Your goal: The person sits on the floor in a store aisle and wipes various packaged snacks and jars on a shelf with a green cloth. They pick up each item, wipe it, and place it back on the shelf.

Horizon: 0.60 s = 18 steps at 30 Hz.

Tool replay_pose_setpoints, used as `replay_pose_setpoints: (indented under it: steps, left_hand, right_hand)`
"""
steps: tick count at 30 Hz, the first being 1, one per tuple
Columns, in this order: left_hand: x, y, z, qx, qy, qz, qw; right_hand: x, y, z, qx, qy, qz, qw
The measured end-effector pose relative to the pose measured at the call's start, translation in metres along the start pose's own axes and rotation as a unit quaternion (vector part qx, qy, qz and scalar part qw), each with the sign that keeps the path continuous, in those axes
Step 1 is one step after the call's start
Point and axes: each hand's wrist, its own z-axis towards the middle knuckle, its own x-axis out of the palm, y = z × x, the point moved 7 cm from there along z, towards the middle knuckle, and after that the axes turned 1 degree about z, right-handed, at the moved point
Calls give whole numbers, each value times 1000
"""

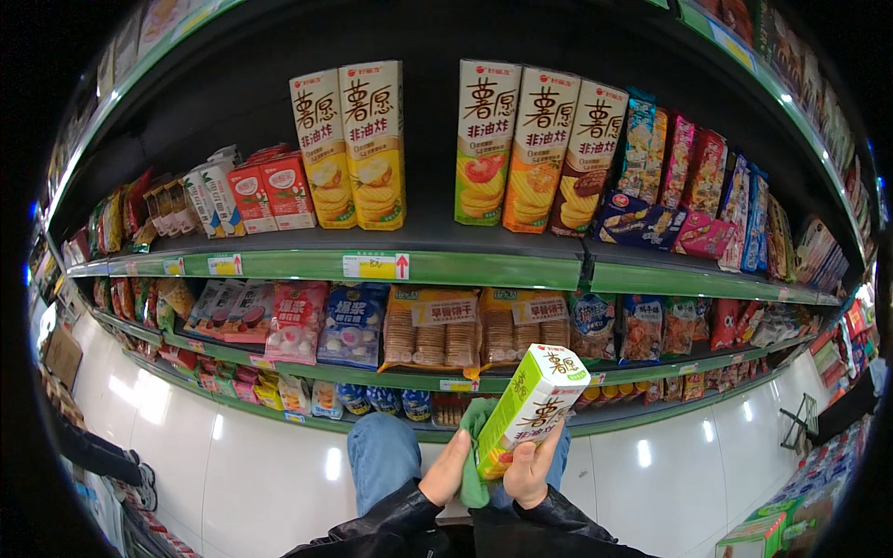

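A tall green and white snack box (524,401) stands tilted in front of my body, below the shelf edge. My left hand (448,466) presses a folded green cloth (474,488) against the box's left side. Around the box's right side and front, my right hand (534,467) is closed, with its fingers on the lower part. On the shelf ahead stand two yellow snack boxes (372,146) side by side. Across a gap to their right are a green-fronted box (486,143), an orange-fronted one (543,150) and a brown-fronted one (589,157).
Green-edged shelving (481,268) spans the view, its lower tiers holding bagged biscuits (432,328) and candy. Red cartons (286,192) stand at left, bagged snacks (704,174) at right. A person's legs (104,457) are at far left; a folding stool (799,422) and stacked goods (757,537) are at right.
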Motion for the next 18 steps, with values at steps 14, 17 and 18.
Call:
replay_pose_setpoints:
  steps: [14, 17, 18]
  left_hand:
    - [-40, -57, 5, 199, -235, 25, 951]
    - [-29, -81, -13, 249, -254, 168, 920]
    - [-39, -71, -13, 252, -251, 109, 928]
  right_hand:
    - [26, -12, 5, 196, 53, 50, 978]
    - [20, -32, 4, 273, 25, 126, 953]
    - [18, -34, 4, 288, 47, 131, 947]
